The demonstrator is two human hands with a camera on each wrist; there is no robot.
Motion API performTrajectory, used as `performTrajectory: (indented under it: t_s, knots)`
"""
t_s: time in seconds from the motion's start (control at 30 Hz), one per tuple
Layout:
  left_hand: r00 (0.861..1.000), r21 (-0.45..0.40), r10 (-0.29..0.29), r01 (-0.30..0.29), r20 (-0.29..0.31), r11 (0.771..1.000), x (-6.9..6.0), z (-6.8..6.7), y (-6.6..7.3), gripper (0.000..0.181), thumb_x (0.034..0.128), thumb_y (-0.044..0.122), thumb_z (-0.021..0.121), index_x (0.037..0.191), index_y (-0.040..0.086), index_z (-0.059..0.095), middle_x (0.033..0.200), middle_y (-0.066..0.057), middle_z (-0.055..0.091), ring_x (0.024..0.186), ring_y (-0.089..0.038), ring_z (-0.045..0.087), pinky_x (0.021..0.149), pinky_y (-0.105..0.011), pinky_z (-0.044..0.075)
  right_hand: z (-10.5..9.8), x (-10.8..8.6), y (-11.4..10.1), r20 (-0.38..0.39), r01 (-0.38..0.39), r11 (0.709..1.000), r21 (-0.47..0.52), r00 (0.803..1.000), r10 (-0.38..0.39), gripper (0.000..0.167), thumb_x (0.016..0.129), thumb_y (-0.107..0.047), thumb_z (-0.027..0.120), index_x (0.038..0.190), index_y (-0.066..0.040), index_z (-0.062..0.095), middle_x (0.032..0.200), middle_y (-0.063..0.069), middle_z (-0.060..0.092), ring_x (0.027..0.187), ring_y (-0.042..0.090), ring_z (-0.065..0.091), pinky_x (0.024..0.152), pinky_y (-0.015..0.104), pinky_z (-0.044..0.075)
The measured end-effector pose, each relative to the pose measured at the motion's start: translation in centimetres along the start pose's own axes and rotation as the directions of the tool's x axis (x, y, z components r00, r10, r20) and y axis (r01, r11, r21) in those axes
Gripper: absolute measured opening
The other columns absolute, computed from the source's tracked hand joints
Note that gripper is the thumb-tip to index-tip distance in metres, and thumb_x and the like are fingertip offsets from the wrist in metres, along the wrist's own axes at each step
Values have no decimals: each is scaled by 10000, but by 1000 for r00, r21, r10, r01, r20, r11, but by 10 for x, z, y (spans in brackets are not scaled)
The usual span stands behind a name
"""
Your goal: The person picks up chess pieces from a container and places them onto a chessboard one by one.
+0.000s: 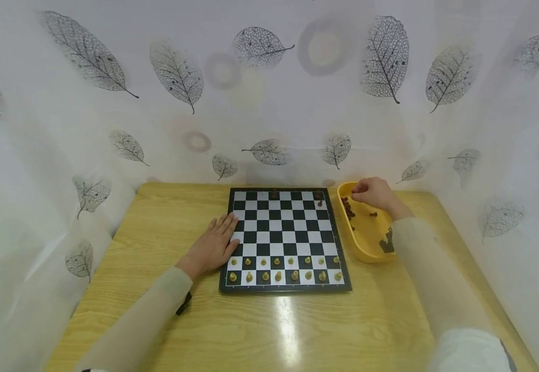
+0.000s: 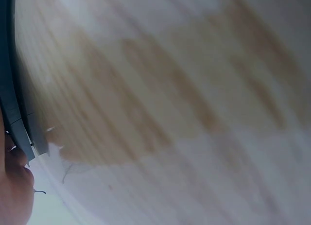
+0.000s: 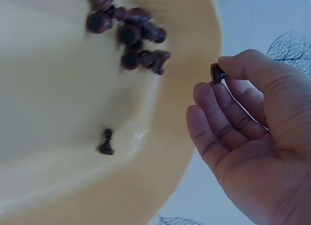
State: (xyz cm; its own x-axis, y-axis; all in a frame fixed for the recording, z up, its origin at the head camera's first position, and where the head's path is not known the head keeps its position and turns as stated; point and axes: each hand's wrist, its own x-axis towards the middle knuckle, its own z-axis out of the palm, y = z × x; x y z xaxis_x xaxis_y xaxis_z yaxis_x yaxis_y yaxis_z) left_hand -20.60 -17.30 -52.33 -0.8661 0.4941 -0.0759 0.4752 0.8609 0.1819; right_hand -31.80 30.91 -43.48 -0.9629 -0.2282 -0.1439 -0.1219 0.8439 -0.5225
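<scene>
Above the far end of a yellow tray (image 1: 366,249), right hand (image 1: 375,194) with a small dark chess piece (image 3: 217,73) pinched between thumb and fingertip, clear of the tray floor; remaining fingers loosely bent, visible in the right wrist view. Type of piece not discernible. Inside the tray, along the board-side wall, a cluster of dark pieces (image 1: 347,207); apart from these, a single dark pawn (image 1: 373,214) on its side. Just beside the tray, on a wood-grained counter (image 1: 195,325), a black-and-white chessboard (image 1: 276,225). Across its two near rows, yellow pieces (image 1: 278,268), all upright. On its far row, one dark piece in the right corner (image 1: 318,195) and another left of centre (image 1: 274,194); directly in front of the corner piece, a dark pawn on the board (image 1: 320,203). Flat against the board's left edge, left hand (image 1: 211,248), fingers extended, thumb set apart. Behind, a pale leaf-patterned covering (image 1: 269,108).
</scene>
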Motion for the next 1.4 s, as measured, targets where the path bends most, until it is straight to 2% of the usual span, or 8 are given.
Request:
performTrajectory:
  t_s: [0.2, 0.33, 0.53, 0.73, 0.83, 1.1, 1.4]
  knots:
    - [1000, 0, 3, -3, -4, 1000, 0, -1, -1, 696, 1140, 446, 327, 1666, 3, 221, 1762, -174, 156, 1642, -380, 154, 1335, -563, 145, 0, 5, -21, -66, 25, 1000, 9, 998, -24, 241, 993, -181, 674, 1109, 30, 695, 1114, 231, 716, 998, 341, 630, 946, 459, 542]
    - [1000, -5, 2, -2, -5, 1000, 0, 0, 0, 698, 1138, 443, 334, 1667, 3, 218, 1763, -172, 158, 1642, -381, 155, 1336, -563, 145, 4, 10, -34, -81, 35, 999, 29, 996, -33, 244, 989, -185, 672, 1112, 24, 696, 1098, 221, 713, 975, 328, 637, 913, 430, 555]
    - [1000, -5, 6, -6, -2, 1000, 0, 1, -1, 696, 1140, 441, 323, 1668, 3, 207, 1764, -173, 149, 1643, -380, 146, 1337, -558, 140, 16, 20, -47, -92, 38, 997, 74, 995, -31, 254, 995, -190, 698, 1123, 29, 698, 1077, 214, 700, 931, 304, 629, 791, 318, 564]
    - [1000, -9, 3, -3, 14, 1000, 0, 0, 0, 699, 1139, 447, 327, 1670, 8, 204, 1766, -171, 139, 1645, -380, 137, 1338, -561, 134, 25, 29, -57, -99, 58, 996, 70, 994, -51, 211, 983, -187, 729, 1078, 1, 712, 1044, 188, 707, 900, 282, 619, 719, 273, 537]
    - [1000, 0, -2, 2, 22, 1000, -1, -2, 0, 698, 1140, 454, 318, 1674, 21, 196, 1768, -161, 132, 1648, -370, 128, 1339, -553, 131, 28, 33, -63, -99, 72, 995, 68, 993, -65, 196, 978, -181, 729, 1062, -5, 713, 1043, 190, 713, 906, 294, 616, 725, 309, 531]
    - [1000, -13, 6, -6, 0, 1000, -1, -1, 1, 693, 1139, 436, 338, 1666, 3, 219, 1763, -174, 159, 1642, -382, 156, 1335, -562, 145, 42, 42, -75, -75, 69, 994, 80, 995, -63, 193, 982, -179, 720, 1086, -16, 715, 1085, 188, 726, 959, 302, 638, 847, 398, 567]
    - [1000, -10, 3, -3, -1, 1000, 0, 1, 0, 690, 1142, 442, 318, 1670, 11, 209, 1765, -166, 150, 1645, -371, 147, 1339, -553, 141, 52, 49, -84, -93, 123, 990, 76, 989, -116, 178, 977, -160, 730, 1076, -12, 723, 1068, 189, 739, 958, 309, 657, 892, 441, 588]
